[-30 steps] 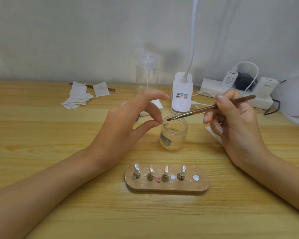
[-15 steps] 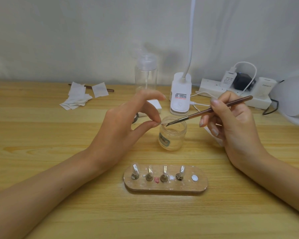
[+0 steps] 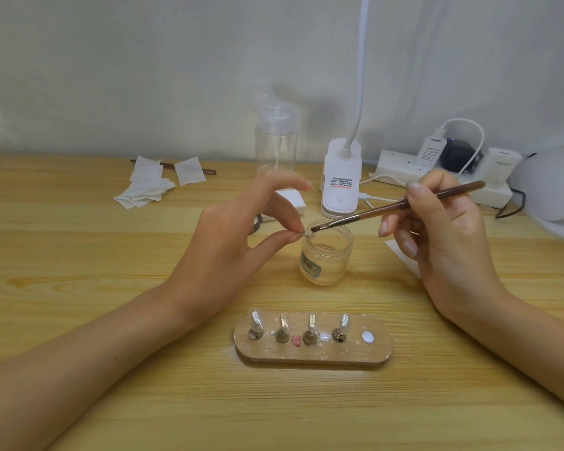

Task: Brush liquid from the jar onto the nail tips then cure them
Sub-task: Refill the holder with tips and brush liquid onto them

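A person's two bare hands work over a light wooden table (image 3: 79,320), seen from above. The left hand (image 3: 228,245) pinches a small pale nail tip (image 3: 305,235) between thumb and forefinger, the other fingers arched above it. The nail tip is held just over the near-left rim of an open jar (image 3: 326,258).

The right hand (image 3: 446,245) grips a thin brown-handled brush (image 3: 394,207) like a pen. Its flat bristles reach left across the jar's mouth and meet the pinched nail tip.

The jar is small, clear and lidless, with a label on its front. It appears to hold clear liquid low inside. It stands on the table between the two hands.

Closer to the viewer lies an oval wooden holder (image 3: 313,356). Four more nail tips (image 3: 255,320) stand upright on small metal pegs along it, with a white disc (image 3: 367,337) at its right end.

Behind the hands stands a tall clear pump bottle (image 3: 276,141); whether it holds anything cannot be told. Beside it are a white lamp base (image 3: 341,180), a power strip (image 3: 401,170) and, at far left, loose white wipes (image 3: 144,188).
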Motion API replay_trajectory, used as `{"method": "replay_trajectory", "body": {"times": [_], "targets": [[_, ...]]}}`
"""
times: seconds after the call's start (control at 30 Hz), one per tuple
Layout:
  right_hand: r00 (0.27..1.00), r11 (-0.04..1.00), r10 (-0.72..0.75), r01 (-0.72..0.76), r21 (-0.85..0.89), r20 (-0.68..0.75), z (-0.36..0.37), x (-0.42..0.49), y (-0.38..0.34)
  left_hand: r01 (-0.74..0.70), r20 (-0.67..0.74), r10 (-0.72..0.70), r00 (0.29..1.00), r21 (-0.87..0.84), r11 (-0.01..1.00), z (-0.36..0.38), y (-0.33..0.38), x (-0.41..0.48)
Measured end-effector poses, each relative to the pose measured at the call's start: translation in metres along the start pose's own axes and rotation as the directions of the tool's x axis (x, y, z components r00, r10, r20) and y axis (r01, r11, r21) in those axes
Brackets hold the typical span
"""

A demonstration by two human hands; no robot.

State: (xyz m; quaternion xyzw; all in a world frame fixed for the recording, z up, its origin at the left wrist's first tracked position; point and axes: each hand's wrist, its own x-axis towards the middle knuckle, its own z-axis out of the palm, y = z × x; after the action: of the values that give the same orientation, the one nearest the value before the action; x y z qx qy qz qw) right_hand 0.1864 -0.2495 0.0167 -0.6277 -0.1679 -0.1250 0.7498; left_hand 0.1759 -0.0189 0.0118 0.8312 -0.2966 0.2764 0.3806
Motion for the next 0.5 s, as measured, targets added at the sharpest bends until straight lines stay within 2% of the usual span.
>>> {"method": "replay_trajectory", "body": {"times": [0.17, 0.33, 0.5], "targets": [[0.999, 0.998, 0.029, -0.031, -0.062, -0.023, 0.0006, -0.0004, -0.0005, 0.032, -0.004, -0.033, 0.999, -0.032, 0.999, -0.0005, 0.0012, -0.0008], [1.0, 1.0, -0.023, 0.023, -0.01, 0.011, 0.0001, -0.0008, -0.0017, 0.054, -0.006, -0.054, 0.999, -0.057, 0.997, -0.0003, 0.0019, -0.0013], [1.0, 0.999, -0.01, 0.011, -0.039, 0.007, 0.0001, -0.0006, -0.0001, 0.076, 0.0, -0.076, 0.997, -0.081, 0.994, -0.0008, 0.0027, -0.0012]]}}
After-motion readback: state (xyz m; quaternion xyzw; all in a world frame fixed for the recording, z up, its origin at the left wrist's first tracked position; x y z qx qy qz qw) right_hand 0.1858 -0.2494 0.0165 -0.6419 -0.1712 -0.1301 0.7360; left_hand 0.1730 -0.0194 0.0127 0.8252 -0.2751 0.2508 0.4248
